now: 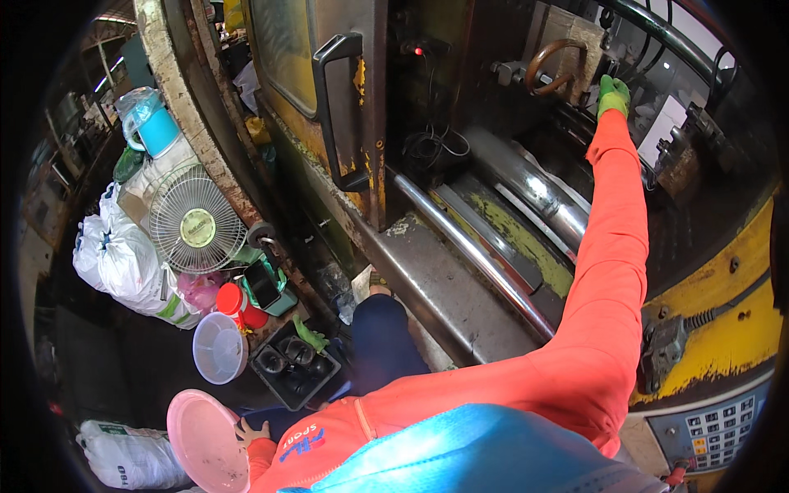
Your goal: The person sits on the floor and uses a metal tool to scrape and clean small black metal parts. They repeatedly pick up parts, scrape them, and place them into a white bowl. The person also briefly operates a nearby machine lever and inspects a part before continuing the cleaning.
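Observation:
My left hand [253,432] is bare and closes over the right rim of a pink plastic basin [174,417] at the lower left. The basin's visible inside shows no large object, only small specks. My right hand [614,96], in a green glove, reaches far into the machine at the upper right. Its fingers look curled in, and what they hold, if anything, is hidden. Beside that hand is a metal block [567,41] with a brown curved hose [542,62]. Below it run shiny metal bars [468,255] and a thick steel cylinder [534,181].
A machine door with a black handle [327,107] stands at the upper middle. To the left are a fan [197,226], white bags [123,255], a blue jug [154,131], a clear bowl [219,349] and a black crate [283,386]. A button panel [715,431] sits lower right.

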{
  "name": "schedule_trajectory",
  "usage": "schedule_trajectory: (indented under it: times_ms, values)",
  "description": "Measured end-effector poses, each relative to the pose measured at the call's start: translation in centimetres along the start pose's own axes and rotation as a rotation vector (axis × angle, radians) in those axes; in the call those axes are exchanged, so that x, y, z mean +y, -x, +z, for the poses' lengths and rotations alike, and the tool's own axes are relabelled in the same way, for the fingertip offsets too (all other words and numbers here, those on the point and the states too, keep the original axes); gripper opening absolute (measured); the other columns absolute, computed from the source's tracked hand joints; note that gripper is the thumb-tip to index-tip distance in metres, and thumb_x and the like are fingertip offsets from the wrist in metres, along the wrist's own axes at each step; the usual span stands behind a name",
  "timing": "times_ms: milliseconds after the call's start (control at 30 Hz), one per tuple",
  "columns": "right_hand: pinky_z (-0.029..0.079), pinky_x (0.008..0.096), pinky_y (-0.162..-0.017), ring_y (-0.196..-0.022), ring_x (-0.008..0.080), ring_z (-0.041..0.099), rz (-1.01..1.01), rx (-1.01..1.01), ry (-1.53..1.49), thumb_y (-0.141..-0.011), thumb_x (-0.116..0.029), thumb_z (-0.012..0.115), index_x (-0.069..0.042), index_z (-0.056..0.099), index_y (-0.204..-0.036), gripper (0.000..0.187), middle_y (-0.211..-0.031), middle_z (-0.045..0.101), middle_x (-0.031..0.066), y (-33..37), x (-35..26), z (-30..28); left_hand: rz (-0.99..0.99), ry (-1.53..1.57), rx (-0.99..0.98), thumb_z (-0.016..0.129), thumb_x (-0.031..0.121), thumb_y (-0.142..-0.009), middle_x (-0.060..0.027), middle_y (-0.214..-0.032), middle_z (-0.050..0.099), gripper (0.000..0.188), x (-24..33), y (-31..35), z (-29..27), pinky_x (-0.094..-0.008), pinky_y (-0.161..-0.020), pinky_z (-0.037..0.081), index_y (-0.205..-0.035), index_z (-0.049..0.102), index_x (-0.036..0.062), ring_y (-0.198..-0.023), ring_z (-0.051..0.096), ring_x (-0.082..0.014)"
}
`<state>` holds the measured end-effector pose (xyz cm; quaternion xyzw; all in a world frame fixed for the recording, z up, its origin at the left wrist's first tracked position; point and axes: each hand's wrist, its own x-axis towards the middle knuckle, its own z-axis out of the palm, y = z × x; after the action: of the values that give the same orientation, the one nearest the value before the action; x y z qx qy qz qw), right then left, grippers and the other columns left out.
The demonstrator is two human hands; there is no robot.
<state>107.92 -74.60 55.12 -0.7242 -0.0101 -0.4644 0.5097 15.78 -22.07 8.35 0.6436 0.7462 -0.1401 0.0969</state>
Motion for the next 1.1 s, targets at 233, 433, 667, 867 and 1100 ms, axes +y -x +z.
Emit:
schedule_trajectory:
  times_ms: [233, 433, 667, 867, 1100]
  values:
    - [0.047, 0.0447, -0.086, -0.103, 0.0365, 0.06, -0.102, -0.109, 0.639, -0.087, -0.032, 0.047, -0.007, 0.065, -0.108, 0.037, -0.108, 0.063, 0.0189, 1.3, -3.5, -0.5, -0.034, -0.041, -0.019, 0.07, 0.054, -0.069, -0.0014, -0.154, 0.011, 0.09, 1.3, 1.3, -1.4, -0.0654, -0.098, 0.033, -0.145, 0.027, 0.0305, -0.132, 0.023, -0.0473]
    - [0.047, 0.0434, -0.087, -0.104, 0.0341, 0.06, -0.471, -0.232, 1.138, -0.087, -0.027, 0.052, -0.006, 0.066, -0.104, 0.031, -0.112, 0.063, 0.0158, 1.5, -2.4, -2.0, -0.06, -0.003, -0.054, 0.07, 0.054, -0.069, -0.004, -0.154, 0.012, 0.092, 2.8, 5.0, -5.2, -0.0658, -0.1, 0.029, -0.145, 0.026, 0.0287, -0.133, 0.024, -0.0449]
    - [0.046, 0.0345, -0.086, -0.097, 0.0238, 0.06, -0.123, 0.249, -0.22, -0.084, -0.035, 0.064, 0.005, 0.056, -0.118, 0.052, -0.109, 0.062, 0.0157, 0.0, 1.1, -3.3, 0.061, -0.219, 0.046, 0.07, 0.052, -0.071, -0.0078, -0.153, 0.016, 0.086, 1.1, 3.7, -2.8, -0.0597, -0.105, 0.027, -0.144, 0.032, 0.0255, -0.133, 0.028, -0.0413]
    - [0.045, 0.0264, -0.063, -0.076, 0.0123, 0.058, -0.162, -0.041, -0.539, -0.088, -0.028, 0.062, 0.0, 0.063, -0.106, 0.033, -0.082, 0.063, 0.0031, 6.8, -12.0, -7.4, 0.866, 0.165, -0.136, 0.068, 0.03, -0.076, -0.0144, -0.084, 0.069, 0.025, 4.9, 2.2, -7.7, -0.0397, -0.066, 0.051, -0.082, 0.071, 0.0059, -0.074, 0.067, -0.0268]
    - [0.051, 0.0378, -0.077, -0.088, 0.0289, 0.064, -1.66, -0.305, -0.071, -0.069, 0.004, 0.062, -0.007, 0.065, -0.101, 0.035, -0.099, 0.066, 0.0098, 26.4, -32.1, -9.8, 1.309, 1.279, -0.85, 0.062, 0.018, -0.09, -0.0112, -0.104, 0.066, 0.031, 17.6, 15.4, -23.4, -0.0297, -0.079, 0.051, -0.114, 0.062, -0.0006, -0.092, 0.063, -0.0179]
